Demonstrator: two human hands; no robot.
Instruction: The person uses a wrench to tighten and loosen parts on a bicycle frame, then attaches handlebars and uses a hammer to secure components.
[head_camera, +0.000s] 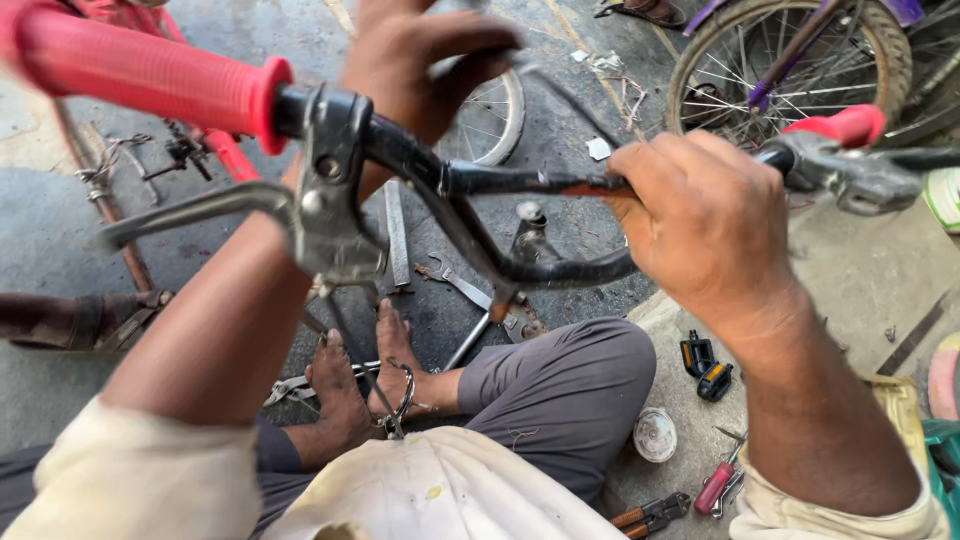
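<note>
Handlebar (520, 185): black curved bicycle bar, held up in the air close to the camera, above the person's lap; both ends carry red grips and metal brake levers.
Left hand (415, 60): reaches past the bar near its centre; fingers curl over the top of it. How firm the grasp is cannot be told, since the bar hides the palm.
Right hand (700, 215): closed around the bar just inboard of the right red grip (845, 125); it appears to carry most of the weight.
Left red grip (140, 70): nearest the lens, blurred; the left brake lever (200, 210) hangs below it.
Right brake lever (865, 178): grey, just beyond the right hand.
Reason for hold: two hands set well apart likely keep the bar level and stop it turning.
Posture: person sits on the floor (870, 270), legs folded in grey trousers; bare feet (365, 385) lie below the bar.
Floor tools: a flat file (396, 235) and a spanner (475, 290) lie beyond the feet; a red-handled screwdriver (716, 487) and pliers (650, 515) lie by the right knee, within reach.
Containers: a small round tin (655, 435) stands beside the knee; its contents cannot be told.
Black pedals (705, 365): near the tin.
Surroundings: a bicycle wheel (790, 65) stands beyond the right hand.
</note>
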